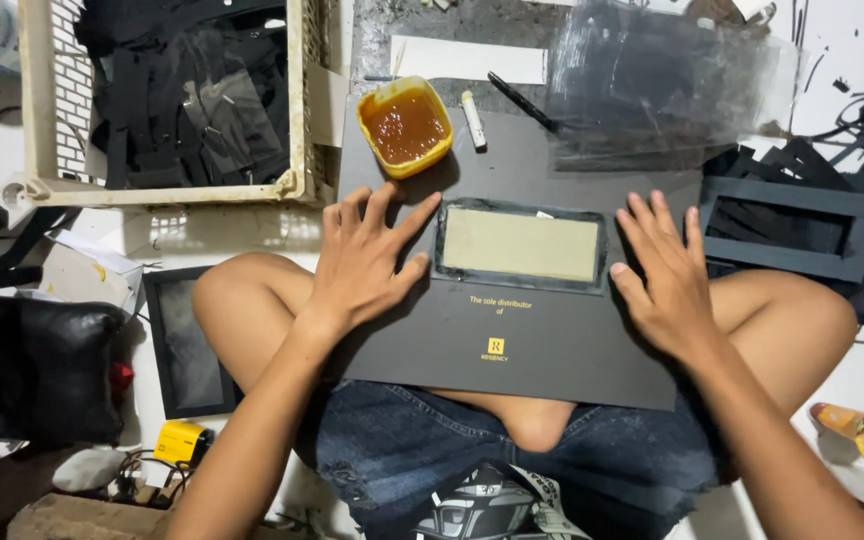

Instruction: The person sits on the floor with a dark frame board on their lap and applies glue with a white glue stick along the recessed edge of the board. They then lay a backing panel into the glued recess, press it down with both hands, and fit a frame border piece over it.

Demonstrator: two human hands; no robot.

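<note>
A person seated cross-legged on the floor presses both bare hands flat on a large dark grey card sheet [542, 330] resting across the knees at the centre of the frame. The left hand [360, 262] and right hand [664, 270] lie with fingers spread wide and holding nothing, one on each side of a rectangular cut-out window [520, 245] with a pale, glue-edged panel behind it. Judged from the pose, firm and even pressure worked outward from the window edges would seat the panel without wrinkles, with fingertips kept off the wet rim. Above the left hand, a yellow plastic tub of amber glue [405, 125] stands on the sheet's upper corner, with a white stick marker [473, 120] and black pen [522, 101] just beside it. A crumpled clear plastic film [662, 80] lies at upper right, a cream slatted crate of black offcuts [167, 95] at upper left, and black card frames [792, 235] at right on a littered white floor [212, 228].
</note>
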